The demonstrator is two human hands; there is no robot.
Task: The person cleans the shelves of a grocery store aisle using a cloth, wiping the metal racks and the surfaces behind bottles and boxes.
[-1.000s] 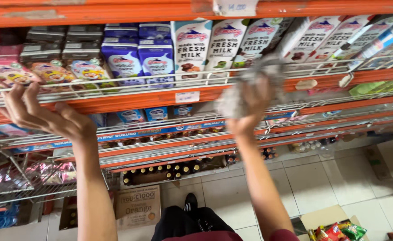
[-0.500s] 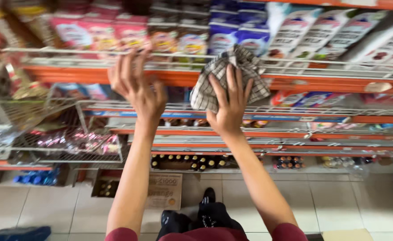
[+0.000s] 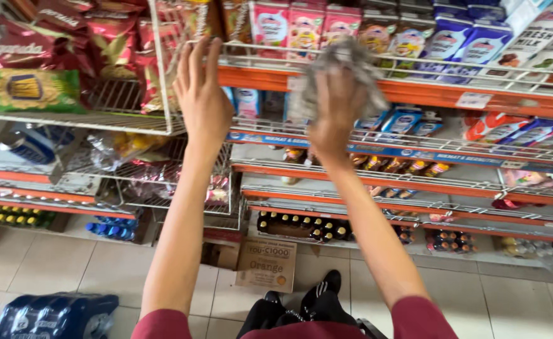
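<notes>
My right hand [image 3: 334, 113] is raised and presses a crumpled grey checked cloth [image 3: 339, 66] against the front rail of an orange shelf [image 3: 427, 94]. Above that rail stand rows of pink and blue milk cartons [image 3: 301, 28]. My left hand [image 3: 201, 94] is lifted beside it, fingers spread and holding nothing, its fingertips by the edge of a white wire basket [image 3: 126, 100] with red snack bags. Both forearms reach up from the bottom of the view.
Lower shelves hold small drink cartons and dark bottles [image 3: 301, 226]. A cardboard box [image 3: 267, 263] sits on the tiled floor in front of me, next to my dark shoes [image 3: 317, 301]. A wrapped pack of blue bottles [image 3: 57, 317] lies at the lower left.
The view has shifted left along the shelf. My right hand has moved the cloth left along the rail, from the white cartons to the pink ones. My left hand has risen toward the wire basket.
</notes>
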